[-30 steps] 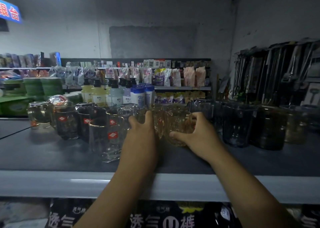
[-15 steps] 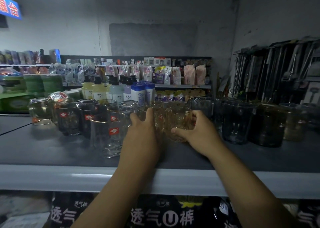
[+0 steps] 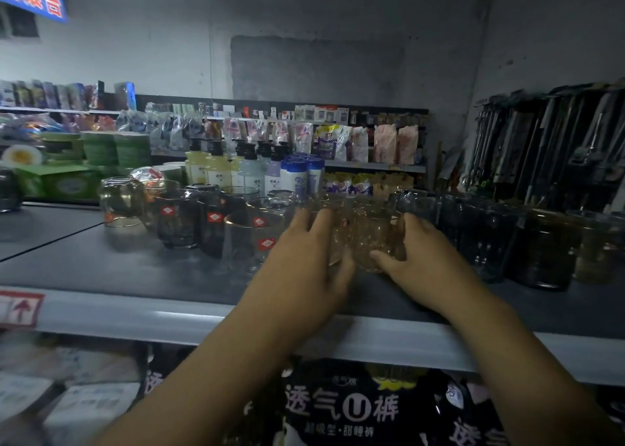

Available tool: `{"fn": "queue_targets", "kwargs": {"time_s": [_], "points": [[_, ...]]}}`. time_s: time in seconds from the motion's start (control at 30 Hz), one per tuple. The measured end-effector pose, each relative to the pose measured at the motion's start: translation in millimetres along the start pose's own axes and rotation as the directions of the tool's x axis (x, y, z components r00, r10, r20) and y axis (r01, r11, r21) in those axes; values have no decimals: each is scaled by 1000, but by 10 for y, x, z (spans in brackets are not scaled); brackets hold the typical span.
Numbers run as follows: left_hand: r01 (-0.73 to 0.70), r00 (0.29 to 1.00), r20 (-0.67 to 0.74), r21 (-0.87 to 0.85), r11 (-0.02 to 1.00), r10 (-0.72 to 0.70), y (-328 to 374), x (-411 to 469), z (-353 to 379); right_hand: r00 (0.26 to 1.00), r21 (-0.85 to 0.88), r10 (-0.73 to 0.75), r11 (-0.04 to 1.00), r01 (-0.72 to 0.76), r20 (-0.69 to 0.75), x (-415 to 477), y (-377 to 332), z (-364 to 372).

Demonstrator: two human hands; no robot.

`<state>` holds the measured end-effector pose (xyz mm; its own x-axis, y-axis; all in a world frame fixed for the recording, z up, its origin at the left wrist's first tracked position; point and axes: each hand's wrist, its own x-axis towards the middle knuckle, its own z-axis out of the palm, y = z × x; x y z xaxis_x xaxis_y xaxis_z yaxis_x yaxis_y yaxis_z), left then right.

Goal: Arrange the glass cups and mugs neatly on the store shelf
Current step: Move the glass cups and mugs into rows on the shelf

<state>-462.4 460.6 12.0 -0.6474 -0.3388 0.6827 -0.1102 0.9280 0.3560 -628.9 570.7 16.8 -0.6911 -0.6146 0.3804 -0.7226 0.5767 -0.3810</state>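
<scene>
Two amber textured glass cups stand side by side on the grey store shelf (image 3: 101, 266). My right hand (image 3: 416, 259) curls round the right amber cup (image 3: 375, 239) from its right side. My left hand (image 3: 304, 259) wraps the left amber cup (image 3: 338, 219), which it mostly hides. Left of them stand clear glasses with red diamond labels (image 3: 257, 239) and dark smoky mugs (image 3: 177, 219). Dark and brownish glasses (image 3: 541, 249) stand in a row to the right.
Pump bottles (image 3: 243, 171) and blue-capped containers stand behind the glasses. An upturned clear glass (image 3: 118, 202) sits at the left end of the row. Packaged goods hang on a far wall, tools hang at right. The shelf's front lip carries a red price tag (image 3: 20, 308).
Both hands keep their hold on the two amber cups, which have shifted only slightly. The camera has moved in closer and tilted a little.
</scene>
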Motion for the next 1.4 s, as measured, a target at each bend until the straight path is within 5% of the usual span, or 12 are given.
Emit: {"fn": "queue_targets", "kwargs": {"time_s": [0.23, 0.4, 0.6, 1.07, 1.4], "points": [[14, 999, -35, -157, 988, -19, -664, -574, -875, 992, -159, -22, 987, 2, -126, -565, -656, -23], [135, 989, -43, -92, 987, -139, -1546, -1070, -1715, 967, -62, -148, 988, 138, -209, -874, -1623, 232], [267, 961, -77, 12, 964, -266, -2670, -1639, -2888, 928, 70, -324, 938, 341, -183, -1071, -3234, 822], [484, 871, -198, 177, 857, -450, -5027, -2393, -4833, 864, 263, -502, 840, 474, 44, -594, -6105, 2559], [413, 906, -229, 288, 864, -357, -6454, -2016, -5446, 959, 295, -276, 913, 282, -63, 42, -7312, 3411]]}}
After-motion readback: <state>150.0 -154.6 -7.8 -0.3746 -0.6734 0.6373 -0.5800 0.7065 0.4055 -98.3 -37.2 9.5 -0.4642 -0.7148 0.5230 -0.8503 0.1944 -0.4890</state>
